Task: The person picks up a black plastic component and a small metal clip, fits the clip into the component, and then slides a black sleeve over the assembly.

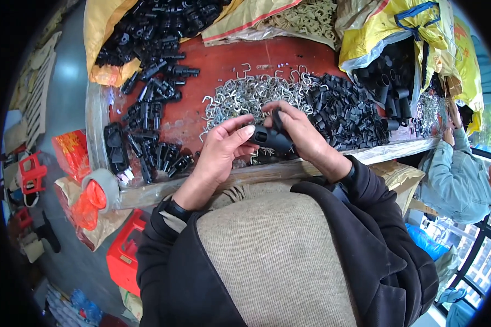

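In front of my chest, just over the table's near edge, is a black plastic tube (274, 140) with a slot in its side. My left hand (219, 148) pinches its left end, thumb on top. My right hand (305, 135) closes about the tube's right end. A small curved black piece (278, 117) sits between its thumb and fingers, against the tube; whether the two are joined I cannot tell. Beyond my hands lie a heap of bent metal hooks (240, 97) and, to its right, a heap of small black clips (338, 111).
Finished-looking black tubular parts (153, 114) spread along the red table's (213, 62) left side. Yellow sacks (368, 30) stand at the far right, black tubes (393, 90) spilling out. A roll of tape (102, 185) hangs by the left corner. A co-worker (455, 169) works at right.
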